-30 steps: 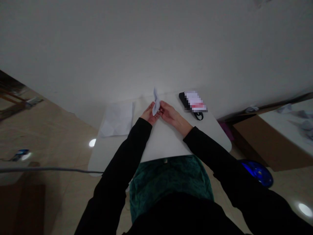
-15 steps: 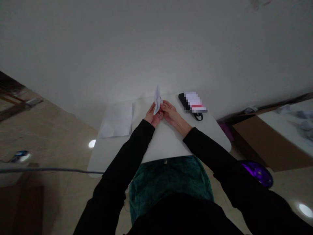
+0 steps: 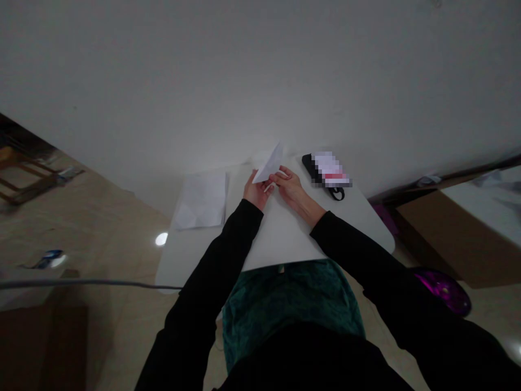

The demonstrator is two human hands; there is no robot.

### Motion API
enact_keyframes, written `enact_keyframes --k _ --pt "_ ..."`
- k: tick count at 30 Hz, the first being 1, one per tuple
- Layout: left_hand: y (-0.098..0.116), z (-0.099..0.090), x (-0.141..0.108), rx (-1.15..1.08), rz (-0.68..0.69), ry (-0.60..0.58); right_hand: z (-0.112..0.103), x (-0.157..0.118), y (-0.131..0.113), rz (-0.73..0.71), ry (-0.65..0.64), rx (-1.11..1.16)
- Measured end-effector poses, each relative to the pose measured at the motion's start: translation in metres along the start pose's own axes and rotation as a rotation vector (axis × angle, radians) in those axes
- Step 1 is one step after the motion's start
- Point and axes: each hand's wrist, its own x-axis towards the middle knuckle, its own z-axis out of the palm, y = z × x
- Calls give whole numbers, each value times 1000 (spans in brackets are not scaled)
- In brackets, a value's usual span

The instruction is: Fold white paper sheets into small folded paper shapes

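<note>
A folded white sheet of paper, roughly triangular with its tip pointing up and right, is held above the white table. My left hand grips it from below at its lower left, fingers closed around the edge. My right hand pinches its lower right side between thumb and fingers. Some fingertips are hidden behind the paper. Left of my hands, a stack of white paper lies flat on the table.
A black case or pouch with a strap loop lies at the table's right, its top blurred out. The wall meets the table's far edge. A grey cable runs in from the left. Cardboard boxes stand at the right.
The folded paper has turned from nearly edge-on and upright to leaning right, showing a broad triangular face. Both hands still hold it. The whole view has shifted slightly.
</note>
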Motion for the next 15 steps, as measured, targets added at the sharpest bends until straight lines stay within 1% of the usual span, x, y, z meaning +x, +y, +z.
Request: enact_keyframes --k 2,3,5,10,13,15 --pt "0 -3 3 157 167 -10 1 0 0 -28 39 -32" --pt "0 -5 3 226 241 -25 1 -1 0 -36 37 -44" --pt "2 -8 3 318 331 -58 3 -2 0 -47 14 -60" --pt "9 -13 3 404 359 -106 5 -3 -1 -68 11 -95" --pt "11 -19 11 424 373 -111 2 -2 -1 -36 6 -198" --pt "10 -25 19 422 364 -116 -2 -1 -1 -18 38 -299"
